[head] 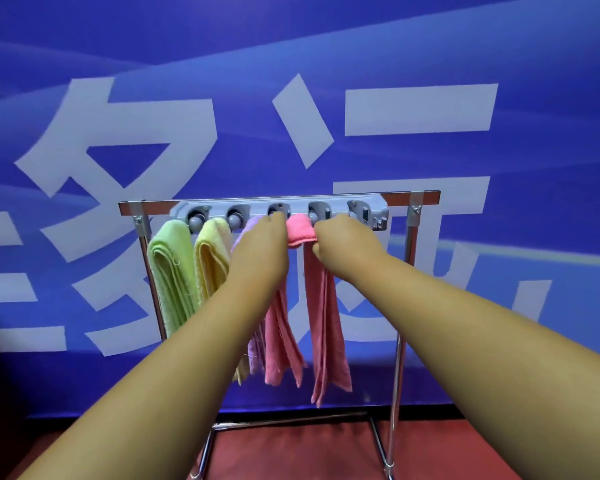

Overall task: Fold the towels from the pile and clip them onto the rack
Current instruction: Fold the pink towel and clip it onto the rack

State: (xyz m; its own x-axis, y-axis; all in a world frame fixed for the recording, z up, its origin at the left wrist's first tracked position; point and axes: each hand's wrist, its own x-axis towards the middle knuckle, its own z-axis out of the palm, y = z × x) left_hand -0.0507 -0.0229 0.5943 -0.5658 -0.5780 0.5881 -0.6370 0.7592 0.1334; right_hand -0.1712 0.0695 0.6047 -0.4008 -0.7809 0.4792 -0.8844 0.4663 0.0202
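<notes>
My right grip (pixel 343 245) pinched the pink towel (pixel 323 306) at its fold, just under the grey clip strip (pixel 278 206) of the rack (pixel 400 306). My left grip (pixel 260 251) touched the fold's other side, its fingers hidden; I couldn't tell its hold.

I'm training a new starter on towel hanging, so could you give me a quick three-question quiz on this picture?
1. True or false: the green towel hangs nearest the left post of the rack.
2. Which colour of towel do the left hand and right hand meet at? A. yellow B. pink C. purple
3. Fill in: the grey clip strip carries ___ clips.
Key: 1 true; 2 B, the pink towel; 3 five.
</notes>
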